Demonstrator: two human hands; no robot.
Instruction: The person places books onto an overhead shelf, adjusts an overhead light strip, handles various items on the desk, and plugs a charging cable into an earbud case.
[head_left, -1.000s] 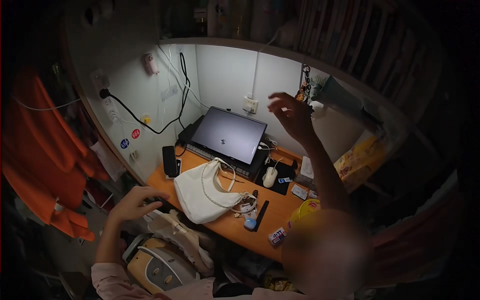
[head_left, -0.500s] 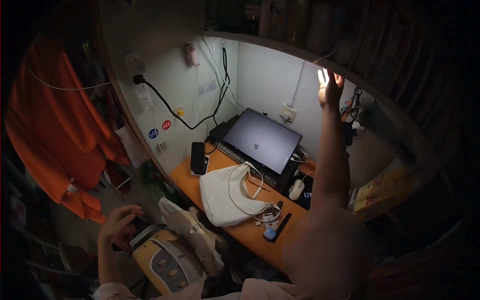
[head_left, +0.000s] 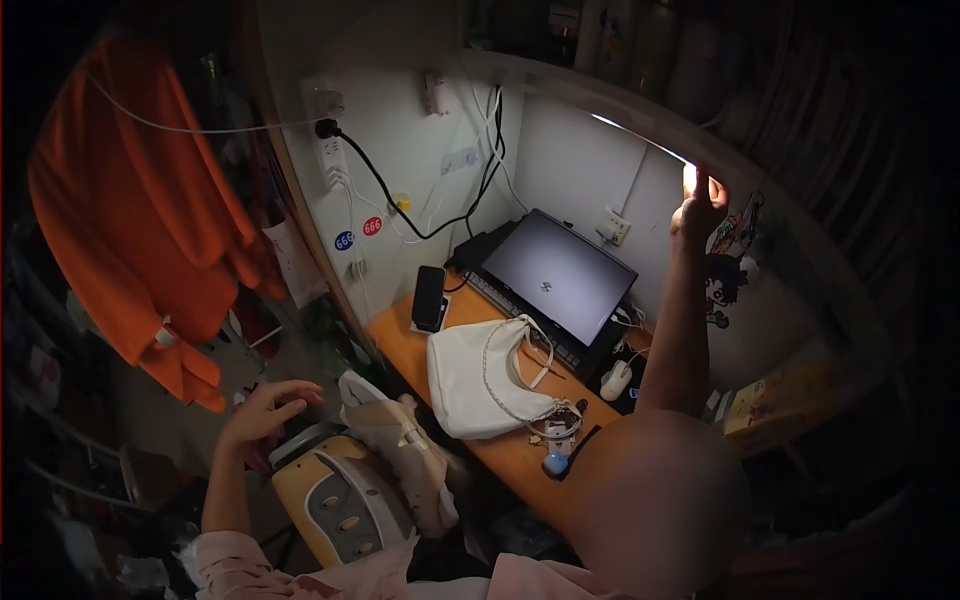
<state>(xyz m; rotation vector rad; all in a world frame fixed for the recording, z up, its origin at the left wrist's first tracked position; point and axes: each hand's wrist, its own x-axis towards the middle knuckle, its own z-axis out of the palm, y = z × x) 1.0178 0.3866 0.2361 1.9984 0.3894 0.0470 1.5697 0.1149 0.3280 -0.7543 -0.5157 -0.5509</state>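
Observation:
My right hand [head_left: 700, 205] is raised to the right end of a lit light bar [head_left: 640, 137] under the shelf edge. Its fingers are bent at the bar; glare hides part of the contact. Low on the left, my left hand [head_left: 270, 408] hangs above the grey-and-tan chair back [head_left: 345, 500], holding nothing, fingers loosely extended. Below the lamp, a laptop [head_left: 560, 275] with its screen raised stands on the orange desk [head_left: 520, 488]. A white handbag [head_left: 470, 385] with a chain strap lies in front of it.
A black phone [head_left: 429, 297] leans near the wall. A white mouse [head_left: 616, 380] sits right of the laptop. Black cable [head_left: 385, 205] runs from a power strip [head_left: 333, 160]. Orange clothing [head_left: 150, 210] hangs left; beige cloth [head_left: 410, 450] covers part of the chair. A blurred round shape [head_left: 655, 500] covers the desk's right front.
My right hand's fingers have gone from stretched out to bent at the light bar. More of the lit strip shows. The view has shifted, and my left hand stays over the chair.

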